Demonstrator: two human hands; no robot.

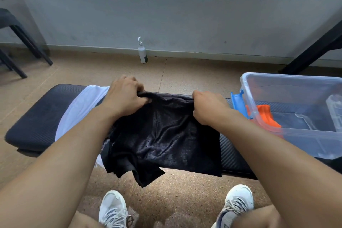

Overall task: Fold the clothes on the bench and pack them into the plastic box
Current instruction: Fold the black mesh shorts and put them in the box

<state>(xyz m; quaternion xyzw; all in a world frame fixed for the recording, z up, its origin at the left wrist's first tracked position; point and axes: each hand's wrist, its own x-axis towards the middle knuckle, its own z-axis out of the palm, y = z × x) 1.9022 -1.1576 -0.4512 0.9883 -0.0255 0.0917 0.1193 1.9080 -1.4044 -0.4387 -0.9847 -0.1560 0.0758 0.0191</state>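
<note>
Midway through: orange garment [266, 114] already in plastic box [288, 135] at right, black mesh shorts [162, 139] mid-bench [37, 116] pinched by left hand [125, 96] and right hand [209, 107], white garment [81, 113] at left unfolded.

— How do the person's hands sit?
— Both arms reach forward; the left hand [124, 96] and right hand [208, 108] are knuckles-up, apart.
— And the fingers?
— Curled under each palm, pinching dark cloth between them.
</note>
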